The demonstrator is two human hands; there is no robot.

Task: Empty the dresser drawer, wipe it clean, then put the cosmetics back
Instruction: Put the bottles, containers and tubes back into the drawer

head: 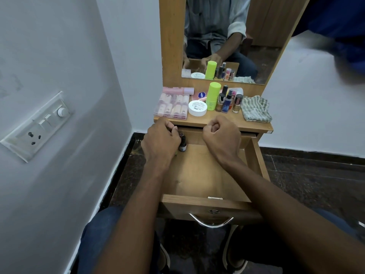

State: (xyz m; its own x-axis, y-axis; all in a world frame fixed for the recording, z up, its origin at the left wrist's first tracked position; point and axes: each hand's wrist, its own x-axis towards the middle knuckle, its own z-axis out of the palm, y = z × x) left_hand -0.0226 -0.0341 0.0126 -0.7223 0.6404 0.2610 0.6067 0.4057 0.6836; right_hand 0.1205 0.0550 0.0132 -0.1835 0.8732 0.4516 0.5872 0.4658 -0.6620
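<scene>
— Wooden dresser top [227, 120] under the mirror [227, 36]: what's on it?

— A clear case [172, 105], white jar [197, 108], green tube [213, 95] upright, small bottles [227, 101], a striped cloth [255, 108].

— And the drawer [207, 175]?

— Pulled out toward the person, nearly bare. One dark bottle [182, 143] stands upright at its back-left corner, cap up.

— Hands?

— The left hand [161, 142] is curled just beside that bottle; whether it grips anything, I can't tell. The right hand [222, 138] is a closed fist, seemingly empty.

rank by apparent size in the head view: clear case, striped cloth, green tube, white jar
1. clear case
2. striped cloth
3. green tube and white jar: these look about alike, too close to rank.
</scene>
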